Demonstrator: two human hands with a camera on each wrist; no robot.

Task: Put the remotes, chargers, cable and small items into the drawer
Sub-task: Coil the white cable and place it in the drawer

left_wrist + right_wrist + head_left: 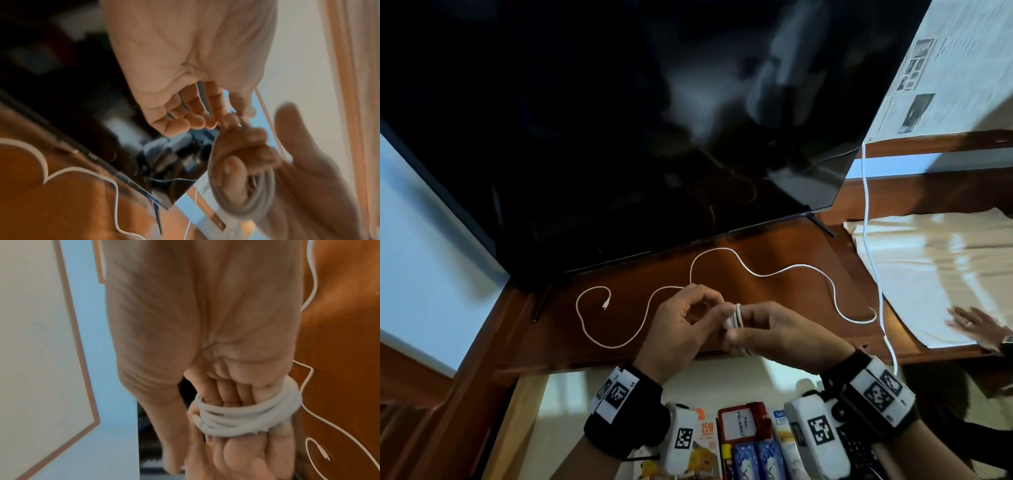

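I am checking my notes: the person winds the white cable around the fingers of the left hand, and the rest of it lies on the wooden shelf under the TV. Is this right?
One detail is wrong: the white cable is wound around the fingers of the right hand, as the right wrist view shows. The left hand pinches it, and the rest does lie on the wooden shelf under the TV.

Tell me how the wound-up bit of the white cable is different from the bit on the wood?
The coil is tight loops round the right hand fingers; the loose cable snakes flat across the wooden top. The coil is held up; the loose cable lies untouched. Both are one white cable.
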